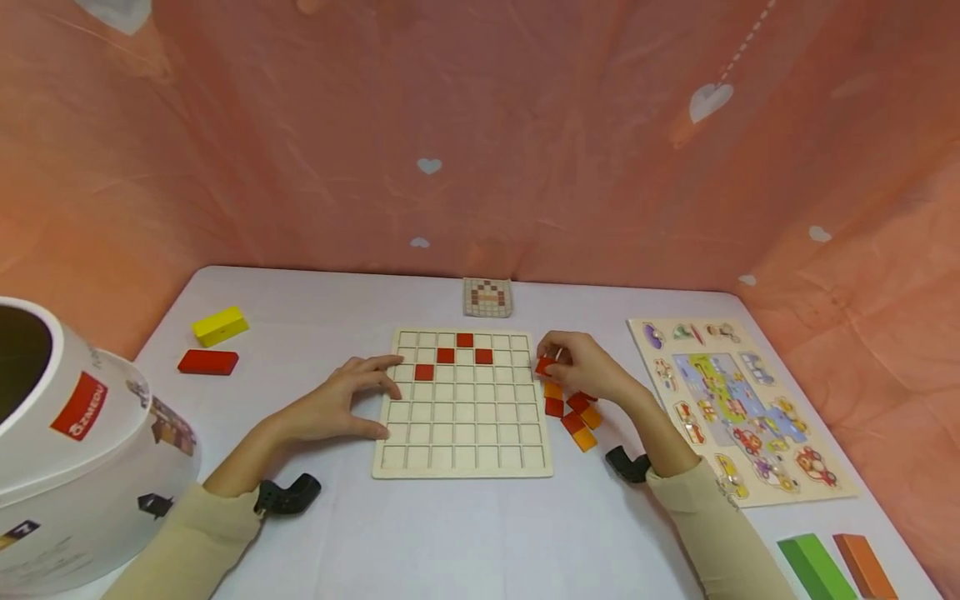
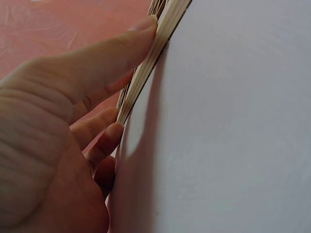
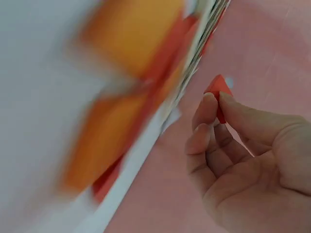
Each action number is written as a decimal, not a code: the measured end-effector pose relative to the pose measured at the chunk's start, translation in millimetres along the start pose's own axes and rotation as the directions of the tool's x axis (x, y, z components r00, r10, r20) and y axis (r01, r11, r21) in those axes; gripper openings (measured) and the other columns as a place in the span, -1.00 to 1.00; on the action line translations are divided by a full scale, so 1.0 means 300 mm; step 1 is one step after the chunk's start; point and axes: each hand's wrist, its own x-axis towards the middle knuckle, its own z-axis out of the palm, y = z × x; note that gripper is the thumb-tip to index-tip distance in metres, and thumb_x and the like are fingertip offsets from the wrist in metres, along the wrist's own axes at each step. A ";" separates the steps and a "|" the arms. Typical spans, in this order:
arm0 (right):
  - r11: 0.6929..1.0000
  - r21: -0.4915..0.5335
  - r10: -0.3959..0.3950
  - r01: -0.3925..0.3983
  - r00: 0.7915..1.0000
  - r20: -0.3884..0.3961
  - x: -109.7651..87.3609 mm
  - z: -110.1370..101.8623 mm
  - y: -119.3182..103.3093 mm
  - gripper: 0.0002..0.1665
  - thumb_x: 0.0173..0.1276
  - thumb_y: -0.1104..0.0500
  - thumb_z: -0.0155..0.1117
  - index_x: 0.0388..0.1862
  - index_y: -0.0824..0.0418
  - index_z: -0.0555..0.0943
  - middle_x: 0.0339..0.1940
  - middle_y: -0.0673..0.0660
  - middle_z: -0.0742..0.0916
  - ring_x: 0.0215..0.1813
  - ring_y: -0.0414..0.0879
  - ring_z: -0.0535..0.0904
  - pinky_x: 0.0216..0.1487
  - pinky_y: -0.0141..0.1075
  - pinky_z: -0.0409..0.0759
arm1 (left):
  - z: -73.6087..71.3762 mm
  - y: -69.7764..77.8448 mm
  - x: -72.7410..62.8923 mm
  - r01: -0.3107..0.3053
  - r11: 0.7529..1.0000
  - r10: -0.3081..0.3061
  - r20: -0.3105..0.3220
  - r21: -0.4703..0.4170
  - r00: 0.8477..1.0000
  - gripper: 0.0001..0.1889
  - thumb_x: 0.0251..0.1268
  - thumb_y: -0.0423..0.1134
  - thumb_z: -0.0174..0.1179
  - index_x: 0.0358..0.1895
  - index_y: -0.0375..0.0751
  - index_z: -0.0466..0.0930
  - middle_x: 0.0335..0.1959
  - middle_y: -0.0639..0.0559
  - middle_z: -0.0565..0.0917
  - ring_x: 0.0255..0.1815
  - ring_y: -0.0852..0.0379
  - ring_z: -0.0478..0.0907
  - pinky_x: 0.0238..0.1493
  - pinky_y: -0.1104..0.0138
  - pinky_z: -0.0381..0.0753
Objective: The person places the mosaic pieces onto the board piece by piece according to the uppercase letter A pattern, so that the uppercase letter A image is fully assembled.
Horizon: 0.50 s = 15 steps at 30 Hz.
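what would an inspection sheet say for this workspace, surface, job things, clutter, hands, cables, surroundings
Surface: white-covered table, under everything listed below.
Job's things: gridded board with four red tiles in its cells; pattern card beyond it; loose red and orange tiles on its right.
Clutter: white tub, yellow block and red block on the left; picture puzzle, green block and orange block on the right.
Hands: left hand touches the board's left edge; right hand pinches a red tile.
Cables: nothing seen.
Surroundings: pinkish-orange curtain with pale hearts.
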 end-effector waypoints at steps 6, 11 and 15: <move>0.993 0.048 -0.114 0.109 0.986 0.120 0.111 0.067 -0.125 -0.76 0.28 0.53 0.20 -0.10 0.37 0.62 -0.24 0.14 0.68 -0.23 -0.04 0.55 -0.17 -0.30 0.57 | -0.004 -0.003 -0.002 -0.010 1.000 0.010 -0.008 0.005 1.000 -0.61 -0.01 -0.01 0.54 -0.10 0.11 0.63 0.52 -0.11 0.24 0.43 -0.19 0.11 0.28 -0.30 0.09; 0.978 0.085 -0.208 0.192 0.946 0.249 0.187 0.128 -0.213 -0.75 0.28 0.56 0.17 -0.10 0.40 0.63 -0.26 0.13 0.68 -0.22 -0.08 0.53 -0.15 -0.36 0.54 | -0.001 -0.004 0.001 -0.011 1.000 0.011 -0.004 0.009 1.000 -0.60 -0.01 0.00 0.54 -0.08 0.11 0.63 0.52 -0.11 0.24 0.44 -0.20 0.11 0.29 -0.31 0.10; 0.974 0.111 -0.225 0.199 0.923 0.314 0.221 0.168 -0.246 -0.76 0.30 0.55 0.17 -0.11 0.39 0.64 -0.32 0.12 0.66 -0.28 -0.13 0.50 -0.21 -0.41 0.50 | 0.001 -0.003 0.004 -0.012 1.000 0.012 -0.003 0.005 1.000 -0.60 -0.01 0.00 0.55 -0.08 0.10 0.63 0.52 -0.11 0.24 0.44 -0.22 0.10 0.28 -0.33 0.09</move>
